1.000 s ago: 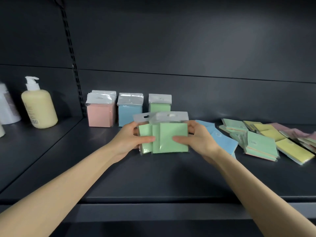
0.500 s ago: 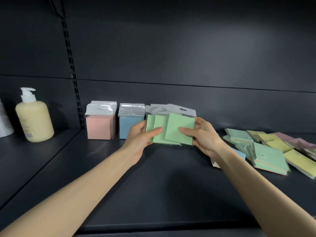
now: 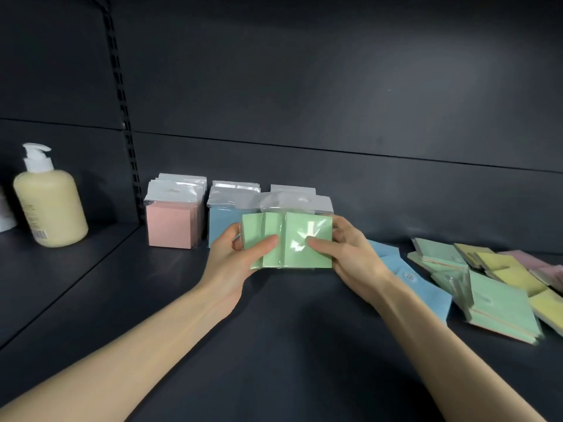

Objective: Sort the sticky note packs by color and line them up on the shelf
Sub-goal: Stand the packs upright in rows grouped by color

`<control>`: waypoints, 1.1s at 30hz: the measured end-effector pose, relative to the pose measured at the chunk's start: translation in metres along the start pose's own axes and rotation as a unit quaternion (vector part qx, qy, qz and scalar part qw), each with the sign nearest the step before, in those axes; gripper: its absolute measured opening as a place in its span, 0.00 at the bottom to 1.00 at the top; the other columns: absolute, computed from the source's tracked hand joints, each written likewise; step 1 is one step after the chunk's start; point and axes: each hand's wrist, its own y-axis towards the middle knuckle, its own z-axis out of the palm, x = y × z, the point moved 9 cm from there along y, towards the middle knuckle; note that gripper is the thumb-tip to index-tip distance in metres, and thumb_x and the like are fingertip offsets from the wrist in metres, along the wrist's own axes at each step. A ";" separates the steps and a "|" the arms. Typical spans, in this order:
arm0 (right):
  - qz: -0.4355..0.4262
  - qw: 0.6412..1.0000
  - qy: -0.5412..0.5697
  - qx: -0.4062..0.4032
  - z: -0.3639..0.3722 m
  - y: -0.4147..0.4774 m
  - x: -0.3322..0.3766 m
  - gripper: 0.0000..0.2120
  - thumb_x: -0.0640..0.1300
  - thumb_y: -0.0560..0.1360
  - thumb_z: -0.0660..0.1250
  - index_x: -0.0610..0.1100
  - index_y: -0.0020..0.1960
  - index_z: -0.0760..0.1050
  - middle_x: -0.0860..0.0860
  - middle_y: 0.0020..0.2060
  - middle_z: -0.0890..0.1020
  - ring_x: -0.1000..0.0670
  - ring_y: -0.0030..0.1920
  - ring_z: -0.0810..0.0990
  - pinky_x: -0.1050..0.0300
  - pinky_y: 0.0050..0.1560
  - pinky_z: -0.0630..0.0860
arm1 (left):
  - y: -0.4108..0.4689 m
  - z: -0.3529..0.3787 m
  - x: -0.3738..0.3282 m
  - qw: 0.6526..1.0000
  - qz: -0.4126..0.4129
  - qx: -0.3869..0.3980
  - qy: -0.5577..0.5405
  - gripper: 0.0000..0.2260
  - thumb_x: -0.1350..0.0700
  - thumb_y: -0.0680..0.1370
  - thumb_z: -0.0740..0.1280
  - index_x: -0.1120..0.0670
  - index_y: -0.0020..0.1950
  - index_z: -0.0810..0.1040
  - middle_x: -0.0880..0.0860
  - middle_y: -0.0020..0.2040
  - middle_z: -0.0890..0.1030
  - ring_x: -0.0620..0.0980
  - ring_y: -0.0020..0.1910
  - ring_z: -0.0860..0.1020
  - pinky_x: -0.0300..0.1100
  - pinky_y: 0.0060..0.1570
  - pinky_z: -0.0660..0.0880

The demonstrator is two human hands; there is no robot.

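Both forearms come in low over the front of the shelf [image 3: 274, 345], roughly symmetric, wrists angled inward so the hands meet at centre. Left hand [image 3: 234, 260] grips the left edge of the green packs [image 3: 304, 239]: thumb flat across the front, fingers curled behind. Right hand [image 3: 350, 260] mirrors it on the right edge, thumb on the front face, fingers wrapped round the back. Neither hand is free.

Green packs: at least three, fanned and overlapping, upright, hang tabs up. Bottom edges are at or just above the shelf; can't tell if they touch. My read: the two-sided grip is for squaring the fan into one block before it goes down, and the upright hold matches how the sorted rows stand.

Right of the hands, the loose pile [image 3: 487, 287] lies flat and mixed: blue, green, yellow and pink packs overlapping. Unsorted, so I'd put the task around halfway.

Behind the hands, three standing rows side by side, faces forward: pink row [image 3: 170, 226], blue row [image 3: 224, 220], then green row [image 3: 292, 188], mostly hidden by the held packs. The held packs sit right in front of the green row, so that's the likely slot. No yellow row yet.

Far left, a pump bottle [image 3: 48, 205] stands past the slotted upright [image 3: 122, 102]. Dark back panel [image 3: 335, 86] behind everything.
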 end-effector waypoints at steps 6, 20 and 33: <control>0.020 0.999 -0.030 0.027 0.010 -0.001 -0.012 0.18 0.38 0.75 0.68 0.40 0.63 0.68 0.44 0.56 0.81 0.43 0.56 0.81 0.41 0.61 0.75 | -0.004 0.016 0.005 0.997 0.006 0.074 0.036 0.13 0.59 0.74 0.70 0.57 0.58 0.77 0.48 0.49 0.84 0.45 0.50 0.82 0.41 0.53 0.77; -0.063 0.921 -0.384 -0.013 0.006 0.002 0.001 0.22 0.40 0.76 0.65 0.47 0.67 0.61 0.50 0.53 0.80 0.48 0.48 0.79 0.56 0.51 0.76 | 0.024 0.017 0.016 0.912 0.078 0.119 0.385 0.22 0.59 0.77 0.67 0.49 0.70 0.66 0.44 0.62 0.76 0.43 0.60 0.74 0.41 0.64 0.70; -0.055 0.895 -0.442 -0.016 -0.007 0.035 0.018 0.19 0.39 0.71 0.70 0.44 0.57 0.66 0.46 0.48 0.80 0.47 0.42 0.77 0.58 0.42 0.72 | 0.049 0.037 -0.047 0.802 0.238 0.071 0.544 0.28 0.58 0.74 0.70 0.52 0.71 0.64 0.51 0.60 0.73 0.49 0.53 0.74 0.46 0.56 0.73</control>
